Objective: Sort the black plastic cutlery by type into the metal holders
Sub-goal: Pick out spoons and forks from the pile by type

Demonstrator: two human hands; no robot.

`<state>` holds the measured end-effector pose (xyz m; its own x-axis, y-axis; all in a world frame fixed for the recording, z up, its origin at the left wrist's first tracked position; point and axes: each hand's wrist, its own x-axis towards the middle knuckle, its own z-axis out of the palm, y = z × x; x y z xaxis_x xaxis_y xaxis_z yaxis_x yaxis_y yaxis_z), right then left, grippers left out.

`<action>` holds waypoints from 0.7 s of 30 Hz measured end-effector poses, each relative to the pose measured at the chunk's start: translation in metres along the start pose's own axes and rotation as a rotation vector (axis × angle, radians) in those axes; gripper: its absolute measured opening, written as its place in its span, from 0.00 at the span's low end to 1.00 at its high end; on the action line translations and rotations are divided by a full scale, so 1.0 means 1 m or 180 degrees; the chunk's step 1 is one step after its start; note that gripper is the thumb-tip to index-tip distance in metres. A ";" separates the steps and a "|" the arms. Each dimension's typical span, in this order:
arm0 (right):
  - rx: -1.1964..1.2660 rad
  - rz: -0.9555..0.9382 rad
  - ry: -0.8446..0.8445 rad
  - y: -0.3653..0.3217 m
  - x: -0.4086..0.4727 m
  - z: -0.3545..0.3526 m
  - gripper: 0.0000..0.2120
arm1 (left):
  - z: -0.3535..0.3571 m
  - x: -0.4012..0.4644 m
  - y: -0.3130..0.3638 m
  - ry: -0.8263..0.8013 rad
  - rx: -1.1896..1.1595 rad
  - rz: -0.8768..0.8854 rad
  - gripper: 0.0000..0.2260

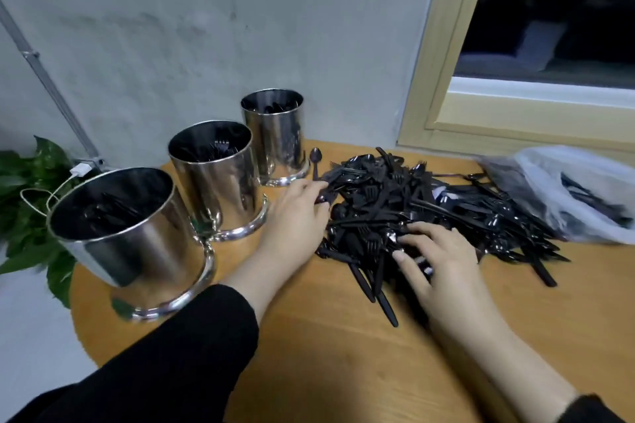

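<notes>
A big heap of black plastic cutlery (429,203) lies on the round wooden table (326,354). Three shiny metal holders stand in a row at the left: the near one (137,251), the middle one (223,196) with fork tines showing inside, and the far one (281,144). All hold some black pieces. My left hand (295,216) is at the heap's left edge and pinches a black piece between its fingertips. My right hand (439,261) lies on the near side of the heap, fingers curled over several pieces. A single spoon (315,161) lies beside the far holder.
A clear plastic bag (577,196) with more black cutlery lies at the table's right. A green plant (31,203) and a white charger with cable (80,170) are left of the holders. A grey wall and a wooden window frame (446,79) stand behind.
</notes>
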<state>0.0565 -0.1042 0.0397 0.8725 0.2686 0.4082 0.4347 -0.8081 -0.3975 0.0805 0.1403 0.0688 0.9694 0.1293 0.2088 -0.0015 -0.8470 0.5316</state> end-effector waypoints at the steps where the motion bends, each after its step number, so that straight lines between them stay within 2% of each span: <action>1: -0.0046 0.0076 0.0018 0.006 -0.021 0.000 0.15 | 0.017 -0.012 -0.008 -0.0098 0.0253 -0.0074 0.23; 3: -0.0003 0.0254 -0.0042 0.015 -0.054 0.002 0.17 | 0.039 -0.032 -0.022 -0.0336 0.0569 -0.0295 0.30; 6: -0.0010 0.0323 -0.0189 0.023 -0.077 0.007 0.25 | 0.052 -0.050 -0.028 -0.0532 0.0837 -0.0351 0.33; 14: -0.0056 0.0412 -0.0447 0.024 -0.076 0.012 0.27 | 0.058 -0.087 -0.001 -0.0537 0.0485 -0.0142 0.29; 16: -0.0102 0.0373 -0.0462 0.025 -0.076 0.013 0.27 | 0.055 -0.092 -0.002 -0.0531 0.0190 -0.0066 0.26; 18: -0.0115 0.0361 -0.0445 0.026 -0.075 0.012 0.26 | 0.050 -0.095 -0.004 -0.0344 -0.0382 -0.0063 0.21; 21: -0.0124 0.0356 -0.0456 0.025 -0.076 0.012 0.26 | 0.043 -0.098 -0.013 0.0546 -0.0914 -0.0344 0.12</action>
<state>0.0035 -0.1391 -0.0113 0.9389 0.2457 0.2410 0.3268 -0.8559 -0.4007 -0.0036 0.1165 0.0062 0.9124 0.3156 0.2606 0.0061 -0.6471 0.7623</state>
